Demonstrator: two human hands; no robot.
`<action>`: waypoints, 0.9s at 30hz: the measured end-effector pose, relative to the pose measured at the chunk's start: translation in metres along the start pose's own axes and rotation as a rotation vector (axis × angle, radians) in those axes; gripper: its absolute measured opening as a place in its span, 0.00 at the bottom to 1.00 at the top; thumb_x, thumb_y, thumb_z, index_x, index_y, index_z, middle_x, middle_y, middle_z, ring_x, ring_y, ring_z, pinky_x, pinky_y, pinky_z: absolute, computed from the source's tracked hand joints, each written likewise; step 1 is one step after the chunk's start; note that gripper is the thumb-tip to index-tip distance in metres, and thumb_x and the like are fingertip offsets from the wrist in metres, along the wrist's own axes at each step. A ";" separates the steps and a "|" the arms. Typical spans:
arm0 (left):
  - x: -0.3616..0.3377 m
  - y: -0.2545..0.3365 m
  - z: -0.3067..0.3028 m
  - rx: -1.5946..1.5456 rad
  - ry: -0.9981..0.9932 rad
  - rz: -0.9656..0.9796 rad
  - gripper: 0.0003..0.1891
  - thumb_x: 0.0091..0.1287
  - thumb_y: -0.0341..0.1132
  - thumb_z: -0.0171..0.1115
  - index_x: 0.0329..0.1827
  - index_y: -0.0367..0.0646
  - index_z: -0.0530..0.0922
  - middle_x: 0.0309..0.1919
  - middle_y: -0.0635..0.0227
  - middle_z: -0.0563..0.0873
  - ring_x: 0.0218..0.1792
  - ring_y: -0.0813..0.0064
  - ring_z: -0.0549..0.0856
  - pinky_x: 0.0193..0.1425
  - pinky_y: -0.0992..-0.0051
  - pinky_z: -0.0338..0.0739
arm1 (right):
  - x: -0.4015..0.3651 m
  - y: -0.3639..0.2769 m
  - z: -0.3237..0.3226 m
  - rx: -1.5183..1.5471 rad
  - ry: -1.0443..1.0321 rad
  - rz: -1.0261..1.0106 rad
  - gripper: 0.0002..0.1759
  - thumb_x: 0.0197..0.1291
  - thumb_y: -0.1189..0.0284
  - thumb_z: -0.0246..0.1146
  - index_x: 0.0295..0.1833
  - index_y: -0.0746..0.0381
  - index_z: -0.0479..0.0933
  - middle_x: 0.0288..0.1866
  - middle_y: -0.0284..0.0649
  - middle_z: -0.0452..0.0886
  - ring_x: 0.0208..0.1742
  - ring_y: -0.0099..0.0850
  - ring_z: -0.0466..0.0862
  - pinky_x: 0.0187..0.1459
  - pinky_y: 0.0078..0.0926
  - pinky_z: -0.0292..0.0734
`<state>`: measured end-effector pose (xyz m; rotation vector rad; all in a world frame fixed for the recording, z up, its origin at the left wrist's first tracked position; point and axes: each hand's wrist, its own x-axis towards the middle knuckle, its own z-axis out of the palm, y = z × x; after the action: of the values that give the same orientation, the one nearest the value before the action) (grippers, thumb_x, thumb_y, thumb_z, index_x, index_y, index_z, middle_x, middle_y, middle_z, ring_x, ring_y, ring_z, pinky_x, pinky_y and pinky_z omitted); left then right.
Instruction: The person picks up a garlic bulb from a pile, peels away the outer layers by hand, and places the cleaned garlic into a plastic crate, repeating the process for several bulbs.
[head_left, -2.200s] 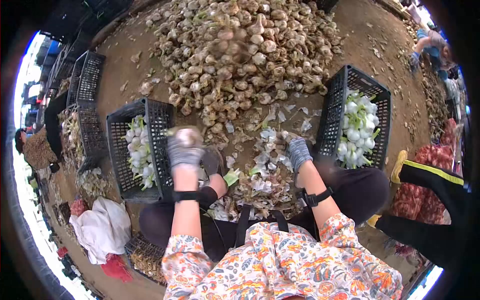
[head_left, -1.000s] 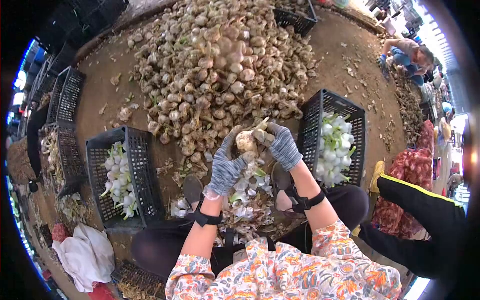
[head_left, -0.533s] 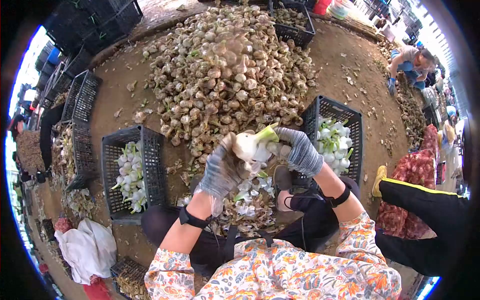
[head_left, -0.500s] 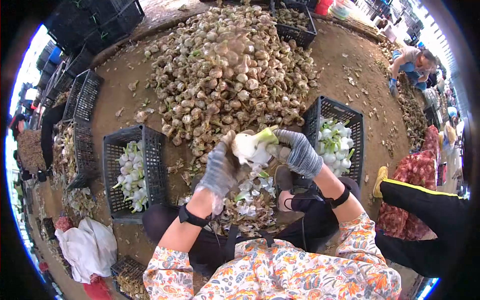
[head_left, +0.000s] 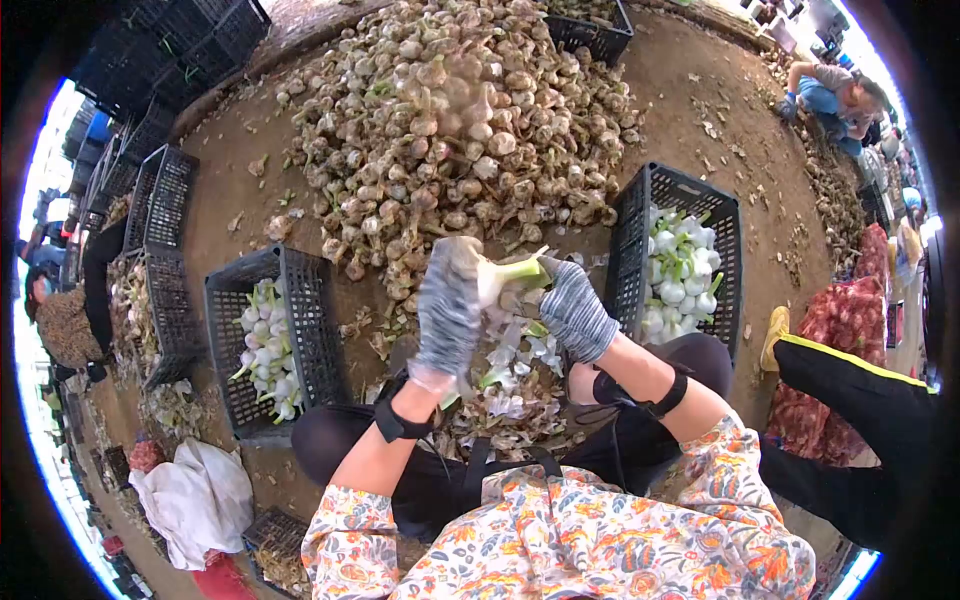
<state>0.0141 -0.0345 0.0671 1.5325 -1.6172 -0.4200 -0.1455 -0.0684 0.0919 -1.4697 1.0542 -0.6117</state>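
My left hand [head_left: 448, 305], in a grey striped glove blurred by motion, is wrapped round a garlic bulb [head_left: 492, 283]. The bulb is white and peeled, and its cut green stem [head_left: 522, 268] points right. My right hand [head_left: 578, 310], gloved alike, has its fingers curled in at the stem end and underside of the bulb. Loose garlic skins [head_left: 510, 400] lie below on the ground between my legs. Just beyond my hands rises a big heap of unpeeled garlic [head_left: 460, 130].
Black crates holding peeled garlic stand left [head_left: 312, 330] and right [head_left: 622, 240]. Another black crate [head_left: 588, 38] sits behind the heap. A white sack [head_left: 195, 500] lies at lower left, red net sacks [head_left: 835, 330] at right. A person's outstretched leg [head_left: 850, 400] is close on my right; another person [head_left: 840, 100] crouches farther off.
My left hand has turned up and over the bulb, covering more of it. My right hand has shifted slightly down and right. The whole view has tilted a little.
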 end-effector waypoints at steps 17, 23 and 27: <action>0.015 0.013 -0.015 -0.324 -0.290 -0.301 0.20 0.54 0.41 0.66 0.45 0.37 0.76 0.38 0.63 0.80 0.41 0.73 0.78 0.48 0.74 0.72 | -0.009 0.010 -0.005 -0.249 0.123 -0.381 0.18 0.45 0.79 0.59 0.46 0.73 0.72 0.46 0.51 0.75 0.43 0.41 0.78 0.46 0.27 0.73; 0.014 -0.004 -0.019 -0.504 -0.413 -0.439 0.20 0.57 0.42 0.63 0.47 0.37 0.76 0.40 0.67 0.81 0.42 0.78 0.77 0.48 0.78 0.71 | -0.008 0.018 -0.005 0.254 0.016 -0.073 0.16 0.48 0.79 0.56 0.45 0.73 0.73 0.41 0.47 0.77 0.40 0.32 0.80 0.43 0.26 0.76; 0.014 0.001 -0.033 -0.823 -0.403 -0.484 0.15 0.58 0.37 0.61 0.44 0.38 0.77 0.38 0.70 0.82 0.38 0.80 0.78 0.44 0.78 0.72 | 0.001 0.023 -0.031 1.239 -0.130 0.459 0.11 0.48 0.76 0.56 0.38 0.69 0.74 0.30 0.44 0.78 0.27 0.33 0.80 0.33 0.27 0.80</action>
<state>0.0401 -0.0377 0.0925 1.1960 -1.0783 -1.5255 -0.1776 -0.0826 0.0753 -0.1704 0.6283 -0.6300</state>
